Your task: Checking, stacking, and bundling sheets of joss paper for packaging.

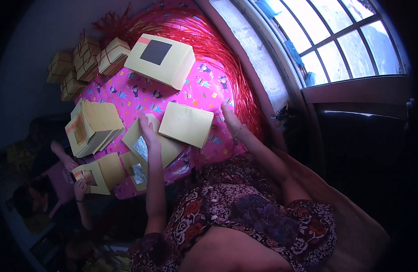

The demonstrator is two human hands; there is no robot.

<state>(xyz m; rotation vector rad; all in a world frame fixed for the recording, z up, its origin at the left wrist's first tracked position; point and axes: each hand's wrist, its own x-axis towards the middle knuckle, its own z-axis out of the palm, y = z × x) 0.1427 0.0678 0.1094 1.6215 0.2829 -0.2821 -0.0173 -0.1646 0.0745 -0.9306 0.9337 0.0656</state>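
A small stack of pale yellow paper envelopes (186,123) lies on the pink table, between my two hands. My left hand (148,130) is held on edge just left of that stack, fingers stretched out, above a loose yellow envelope (169,153) with a silver patch. To the right of the stack, my right hand (230,119) is also on edge with its fingers extended, apart from the paper. Neither hand holds anything. A second envelope with a silver patch (138,174) lies partly under the first, nearer the table edge.
A thick envelope stack with a dark square (155,52) stands farther back. Bundles tied with red string (85,61) sit at the far left. Red strands (227,50) run along the window side. Left, a co-worker's hands hold a yellow envelope (110,170) near another stack (100,120).
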